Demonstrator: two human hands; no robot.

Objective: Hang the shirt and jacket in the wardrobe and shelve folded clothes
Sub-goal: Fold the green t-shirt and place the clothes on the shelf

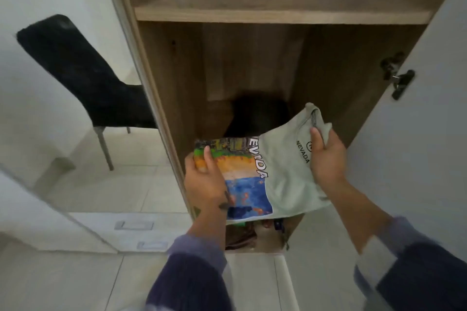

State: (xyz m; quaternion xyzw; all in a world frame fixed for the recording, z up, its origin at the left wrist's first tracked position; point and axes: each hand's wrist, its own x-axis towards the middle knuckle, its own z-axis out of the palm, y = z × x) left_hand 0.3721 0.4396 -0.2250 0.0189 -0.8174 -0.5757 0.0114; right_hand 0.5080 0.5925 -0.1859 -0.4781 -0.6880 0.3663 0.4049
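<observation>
A folded pale green T-shirt [280, 174] with a colourful print and the word NEVADA hangs in the air in front of the wardrobe's lower compartment [252, 63]. My left hand [204, 177] grips its printed left end. At the collar end, my right hand [326, 156] pinches the fabric. The shirt sits level with the compartment's opening, above some dark clothes [260, 116] lying deep inside. The wooden shelf [278, 11] above carries other items.
The white wardrobe door [424, 134] stands open on the right, with a metal hinge [400, 81]. A black chair [83, 76] stands on the tiled floor at left. A mirrored door [50, 197] leans at lower left. Small items lie below the shirt.
</observation>
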